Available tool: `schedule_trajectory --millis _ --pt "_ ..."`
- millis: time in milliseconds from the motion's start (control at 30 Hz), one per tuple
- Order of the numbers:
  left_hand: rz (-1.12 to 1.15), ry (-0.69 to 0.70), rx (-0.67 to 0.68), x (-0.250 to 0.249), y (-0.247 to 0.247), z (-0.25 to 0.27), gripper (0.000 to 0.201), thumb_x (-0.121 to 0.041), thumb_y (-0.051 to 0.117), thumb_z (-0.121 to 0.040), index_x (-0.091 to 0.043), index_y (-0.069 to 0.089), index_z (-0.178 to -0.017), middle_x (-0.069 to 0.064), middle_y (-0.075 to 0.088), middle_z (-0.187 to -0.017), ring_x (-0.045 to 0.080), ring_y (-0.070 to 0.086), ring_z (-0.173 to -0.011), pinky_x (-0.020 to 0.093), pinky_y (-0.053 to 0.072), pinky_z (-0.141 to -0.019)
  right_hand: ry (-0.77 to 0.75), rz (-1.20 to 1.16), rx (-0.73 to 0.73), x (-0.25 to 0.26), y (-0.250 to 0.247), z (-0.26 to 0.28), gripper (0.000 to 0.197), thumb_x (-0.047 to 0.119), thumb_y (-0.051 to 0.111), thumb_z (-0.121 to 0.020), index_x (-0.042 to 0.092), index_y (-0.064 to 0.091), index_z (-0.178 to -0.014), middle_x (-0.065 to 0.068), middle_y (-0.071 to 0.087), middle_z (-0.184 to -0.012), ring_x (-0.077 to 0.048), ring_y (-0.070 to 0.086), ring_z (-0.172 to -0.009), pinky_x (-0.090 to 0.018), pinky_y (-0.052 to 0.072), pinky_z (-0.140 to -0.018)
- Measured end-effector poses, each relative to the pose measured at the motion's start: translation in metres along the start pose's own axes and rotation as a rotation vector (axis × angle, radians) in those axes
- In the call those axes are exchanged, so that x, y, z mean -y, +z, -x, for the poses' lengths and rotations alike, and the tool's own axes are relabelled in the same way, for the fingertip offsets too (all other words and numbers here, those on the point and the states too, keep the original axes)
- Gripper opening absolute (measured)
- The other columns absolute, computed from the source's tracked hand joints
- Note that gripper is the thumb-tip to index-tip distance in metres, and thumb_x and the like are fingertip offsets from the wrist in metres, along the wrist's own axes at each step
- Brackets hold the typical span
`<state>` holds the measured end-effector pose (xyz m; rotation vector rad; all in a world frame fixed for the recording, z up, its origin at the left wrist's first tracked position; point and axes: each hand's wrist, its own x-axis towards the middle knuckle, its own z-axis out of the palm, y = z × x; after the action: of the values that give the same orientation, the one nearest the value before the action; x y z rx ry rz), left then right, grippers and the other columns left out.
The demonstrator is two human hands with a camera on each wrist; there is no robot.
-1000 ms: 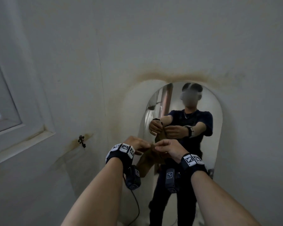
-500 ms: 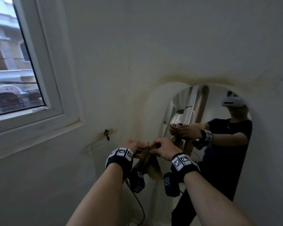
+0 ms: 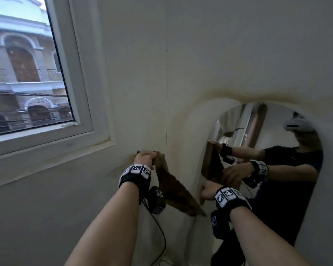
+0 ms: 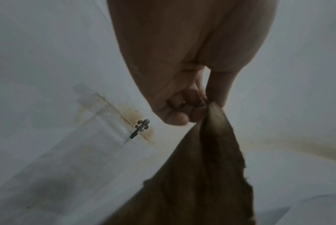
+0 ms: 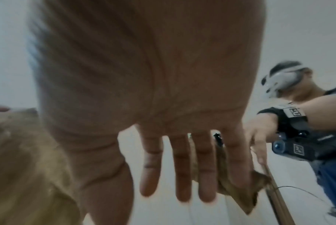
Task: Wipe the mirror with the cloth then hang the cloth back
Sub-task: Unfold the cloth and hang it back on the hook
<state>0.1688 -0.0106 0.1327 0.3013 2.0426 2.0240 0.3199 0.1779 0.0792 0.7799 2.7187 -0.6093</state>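
Two hands up at the wall, head view. Left hand (image 3: 145, 157) raised by the wall hook, fingers pinching the top corner of the brown cloth (image 3: 173, 186); cloth hangs down and to the right from that pinch, lower end near the right wrist. Right hand (image 3: 208, 190) lower, at the left edge of the arched mirror (image 3: 265, 150), apart from the pinch point. Mirror reflects the person, both arms and the cloth. Window (image 3: 31, 73) at upper left, in the white wall (image 3: 200, 54).

Left wrist view: left hand (image 4: 184, 106), thumb and fingertips closed on a bunched cloth (image 4: 200, 175) corner, the rest draping down. Small dark fleur-de-lis hook (image 4: 141, 127) on the stained wall just left of the hand, not touching the cloth.

Right wrist view: right hand (image 5: 163, 114) spread, fingers (image 5: 182, 167) straight and slightly apart, gripping nothing. Cloth (image 5: 238, 190) shows beyond the fingers; contact unclear. Blurred tan fabric at left edge.
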Motion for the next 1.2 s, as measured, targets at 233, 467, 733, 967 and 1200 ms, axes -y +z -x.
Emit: schedule_trajectory --millis 233,467,733,967,1200 --pt "-0.223 -0.032 0.332 -0.002 0.001 -0.010 0.017 -0.007 0.064 -0.087 -0.015 0.065 -0.072 0.007 0.067 -0.075 0.024 0.063 -0.074 0.038 0.052 -0.077 -0.413 -0.650 -0.203 0.069 -0.015 -0.023 0.083 0.019 0.080 -0.072 0.025 0.037 -0.143 0.006 0.040 -0.123 -0.014 0.041 -0.117 -0.033 0.042 -0.096" --pt "-0.226 -0.083 0.243 0.004 -0.029 -0.042 0.020 -0.002 0.062 -0.084 -0.019 0.060 -0.074 0.000 0.062 -0.077 0.013 0.058 -0.075 0.023 0.044 -0.064 -0.508 -0.626 -0.171 0.121 -0.015 -0.053 0.007 0.008 0.063 -0.086 0.007 0.064 -0.079 -0.002 0.059 -0.070 -0.014 0.052 -0.066 -0.027 0.040 -0.065" --pt "-0.529 -0.279 0.522 0.040 -0.037 -0.048 0.062 -0.019 0.078 -0.077 -0.019 0.050 -0.132 0.009 0.061 -0.127 0.021 0.056 -0.111 0.023 0.046 -0.065 -0.326 -0.881 -0.205 0.136 -0.033 -0.094 0.020 0.011 0.059 -0.086 0.018 0.057 -0.067 -0.004 0.055 -0.067 -0.018 0.050 -0.066 -0.024 0.038 -0.059" --pt "-0.529 -0.141 0.477 0.060 -0.019 -0.068 0.042 -0.011 0.072 -0.081 -0.010 0.064 -0.122 0.010 0.068 -0.116 0.020 0.061 -0.092 0.027 0.050 -0.073 -0.280 -0.913 -0.233 0.141 -0.027 -0.115 0.020 0.008 0.059 -0.086 0.013 0.055 -0.067 -0.014 0.054 -0.071 -0.022 0.052 -0.072 -0.030 0.039 -0.066" --pt "-0.409 -0.174 0.348 0.076 -0.057 -0.100 0.022 -0.012 0.072 -0.082 -0.013 0.075 -0.104 0.006 0.074 -0.096 0.020 0.068 -0.084 0.024 0.051 -0.071 -0.251 -0.854 -0.337 0.126 -0.036 -0.154 0.024 0.004 0.055 -0.088 0.008 0.058 -0.065 -0.015 0.059 -0.076 -0.027 0.056 -0.077 -0.034 0.042 -0.070"
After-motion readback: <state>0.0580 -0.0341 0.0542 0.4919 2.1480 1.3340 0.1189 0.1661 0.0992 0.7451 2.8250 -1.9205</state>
